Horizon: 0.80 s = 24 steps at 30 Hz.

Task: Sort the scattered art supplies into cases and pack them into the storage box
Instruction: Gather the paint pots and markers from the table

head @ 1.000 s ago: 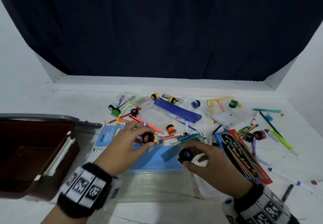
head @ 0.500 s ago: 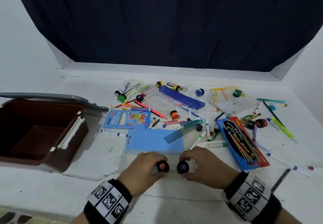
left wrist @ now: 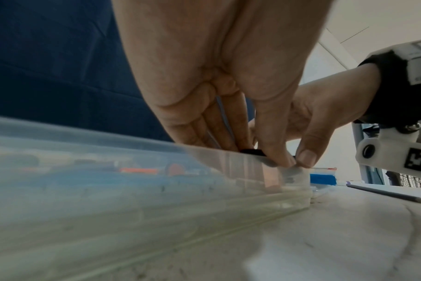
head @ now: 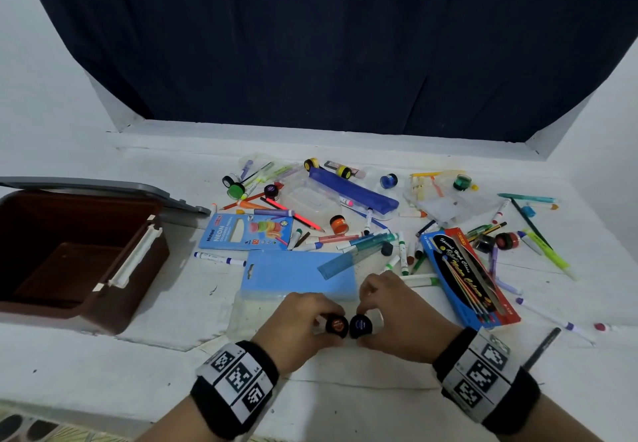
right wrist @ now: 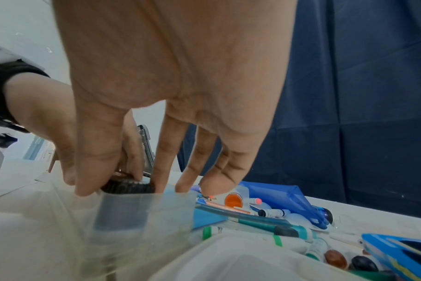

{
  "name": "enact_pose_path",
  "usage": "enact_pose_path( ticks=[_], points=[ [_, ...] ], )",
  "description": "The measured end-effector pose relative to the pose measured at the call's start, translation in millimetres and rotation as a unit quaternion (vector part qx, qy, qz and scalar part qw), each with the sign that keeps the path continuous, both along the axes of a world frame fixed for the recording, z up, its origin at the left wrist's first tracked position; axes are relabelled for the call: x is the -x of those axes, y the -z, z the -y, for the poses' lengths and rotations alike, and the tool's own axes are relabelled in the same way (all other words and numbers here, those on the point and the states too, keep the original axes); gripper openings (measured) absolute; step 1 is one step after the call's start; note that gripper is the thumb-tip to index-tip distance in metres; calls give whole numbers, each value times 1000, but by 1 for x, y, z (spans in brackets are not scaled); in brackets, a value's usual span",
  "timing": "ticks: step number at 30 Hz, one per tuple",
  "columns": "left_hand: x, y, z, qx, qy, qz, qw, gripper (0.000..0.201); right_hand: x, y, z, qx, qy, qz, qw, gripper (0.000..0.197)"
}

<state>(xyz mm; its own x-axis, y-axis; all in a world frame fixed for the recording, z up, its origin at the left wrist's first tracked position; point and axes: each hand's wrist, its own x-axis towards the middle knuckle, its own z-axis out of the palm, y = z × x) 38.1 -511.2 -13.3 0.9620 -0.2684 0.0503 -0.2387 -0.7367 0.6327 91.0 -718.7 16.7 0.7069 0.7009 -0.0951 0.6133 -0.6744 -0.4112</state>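
Both hands sit low at the near edge of the desk (head: 103,365), each pinching a small paint pot over a clear case (head: 255,314) whose blue lid (head: 293,274) lies open behind it. The left hand (head: 293,327) holds an orange-labelled pot (head: 336,325), thumb and fingers (left wrist: 231,121) curled round its black cap; the right hand (head: 400,317) holds a blue-labelled pot (head: 360,325) the same way, its thumb and forefinger closed on the ribbed cap, as the right wrist view shows. The two pots touch side by side, lowered into the case at its right end with their caps at about rim level; whether they rest on its floor cannot be told. The brown storage box (head: 79,255) stands open well to the left, its grey lid (head: 103,188) behind it. Loose supplies lie scattered beyond the case: a neon pencil pack (head: 247,233) just behind the blue lid, a ruler (head: 348,258) lying across the lid's right corner, an orange pot (head: 339,224), a long blue pouch (head: 352,191), markers and pencils. A water-colour pack (head: 466,269) lies just right of the right hand, and a dark pencil (head: 540,348) lies near the right wrist.
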Motion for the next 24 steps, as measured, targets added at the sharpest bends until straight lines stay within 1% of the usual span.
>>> enact_pose_path(
  ticks=[2,5,8,10,13,16,20,22,24],
  points=[
    [-2,-3,-1,-6,13,-18,1000,25,-1,-4,-1,27,-8,-1,1000,32],
    [-7,-8,-1,-36,33,-54,997,30,-2,-6,-2,43,0,-6,999,30],
    [-11,-10,-1,-31,20,-69,997,35,-1,-6,-3,63,-4,-3,998,27],
    [-10,-9,-1,-19,4,-65,998,33,-3,-3,-2,49,-2,-18,999,25],
    [-8,-8,-2,11,-18,-72,997,29,-4,0,1,37,14,-42,998,27],
    [-10,-8,-2,-4,-17,-70,997,32,-6,-3,-1,67,5,-31,997,30],
    [-13,-13,0,-33,-3,-71,997,29,-9,-8,-6,113,-8,-17,993,33],
    [-12,-15,1,-47,5,-70,996,29,-8,-11,-9,134,-11,0,991,33],
    [-12,-16,0,-43,13,-74,996,27,-6,-11,-12,142,-8,16,990,29]
  ],
)
